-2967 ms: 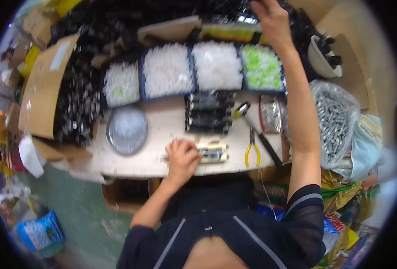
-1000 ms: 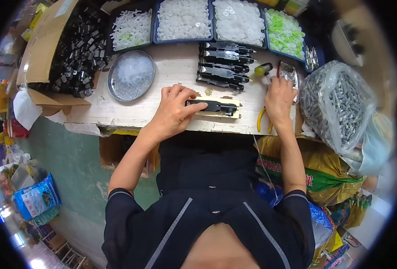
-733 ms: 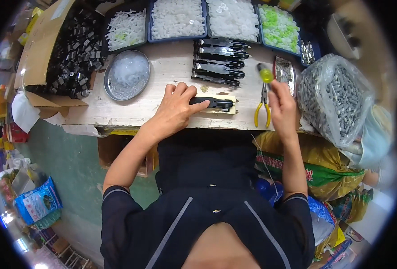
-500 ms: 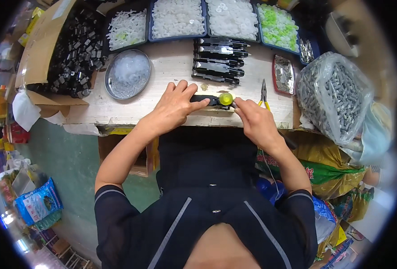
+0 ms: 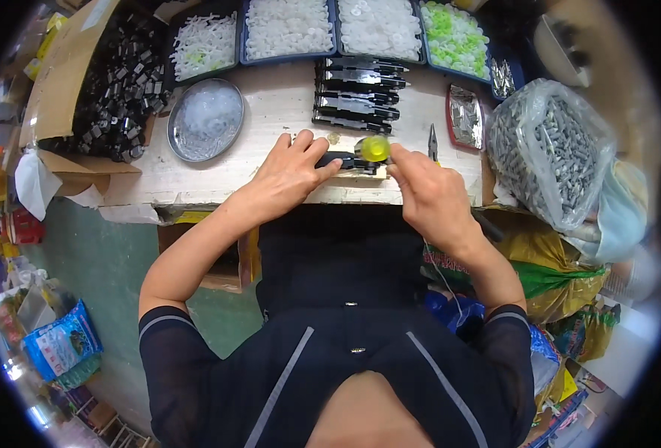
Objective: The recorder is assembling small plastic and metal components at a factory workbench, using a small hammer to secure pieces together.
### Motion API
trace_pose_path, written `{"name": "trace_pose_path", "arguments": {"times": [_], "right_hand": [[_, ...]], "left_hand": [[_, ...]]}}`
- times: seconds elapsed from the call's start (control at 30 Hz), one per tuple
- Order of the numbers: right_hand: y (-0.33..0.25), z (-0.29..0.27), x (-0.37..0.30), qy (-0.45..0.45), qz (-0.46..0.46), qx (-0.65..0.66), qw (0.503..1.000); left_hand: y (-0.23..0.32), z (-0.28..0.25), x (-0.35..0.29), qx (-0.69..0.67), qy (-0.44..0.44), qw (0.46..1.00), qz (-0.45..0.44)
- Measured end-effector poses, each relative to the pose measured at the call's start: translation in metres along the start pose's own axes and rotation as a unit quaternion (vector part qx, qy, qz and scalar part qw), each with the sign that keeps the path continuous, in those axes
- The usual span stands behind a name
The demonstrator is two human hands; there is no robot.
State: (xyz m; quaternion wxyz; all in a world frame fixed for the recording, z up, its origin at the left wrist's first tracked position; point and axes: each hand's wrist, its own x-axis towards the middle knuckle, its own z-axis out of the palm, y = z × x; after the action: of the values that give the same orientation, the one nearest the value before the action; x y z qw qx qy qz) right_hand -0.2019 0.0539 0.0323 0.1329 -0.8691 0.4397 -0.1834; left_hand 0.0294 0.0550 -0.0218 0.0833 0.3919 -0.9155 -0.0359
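Note:
At the table's front edge, my left hand [image 5: 289, 175] presses a black elongated part [image 5: 351, 161] down, with its fingers round the left end. Below the part, a pale block shows a little. My right hand [image 5: 436, 193] is closed round the handle of a small hammer with a yellow-green face [image 5: 376, 148]. The hammer head is over the right end of the part; whether they touch, I cannot tell. Behind them lies a row of several black and silver assembled parts [image 5: 356, 93]. Pliers [image 5: 432, 143] lie beside my right hand.
Trays of small white pieces [image 5: 289, 28] and green-white pieces [image 5: 456, 41] line the back. On the left are a carton of black parts [image 5: 69, 78] and a round metal dish [image 5: 206, 119]. A red tray [image 5: 465, 117] and a plastic bag of grey pieces [image 5: 554, 153] are on the right.
The hammer head has tilted and shifted up slightly, and my right hand has turned with it. My left hand stays on the black part. The whole view has shifted a little.

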Motion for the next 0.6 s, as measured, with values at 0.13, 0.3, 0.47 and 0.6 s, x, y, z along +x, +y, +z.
{"name": "trace_pose_path", "arguments": {"times": [0.13, 0.3, 0.47, 0.6], "right_hand": [[0.008, 0.025, -0.004, -0.111, 0.059, -0.084, 0.989], [0.022, 0.018, 0.005, -0.121, 0.058, -0.056, 0.989], [0.006, 0.012, 0.008, 0.080, -0.001, 0.078, 0.994], [0.001, 0.031, 0.011, 0.012, -0.024, 0.043, 0.999]], "left_hand": [[0.002, 0.002, -0.002, -0.005, 0.011, 1.000, 0.012], [-0.014, -0.004, 0.012, -0.168, -0.047, 0.983, -0.066], [-0.021, -0.002, 0.021, -0.227, -0.004, 0.964, -0.137], [-0.018, -0.004, 0.022, -0.246, -0.021, 0.948, -0.200]]}}
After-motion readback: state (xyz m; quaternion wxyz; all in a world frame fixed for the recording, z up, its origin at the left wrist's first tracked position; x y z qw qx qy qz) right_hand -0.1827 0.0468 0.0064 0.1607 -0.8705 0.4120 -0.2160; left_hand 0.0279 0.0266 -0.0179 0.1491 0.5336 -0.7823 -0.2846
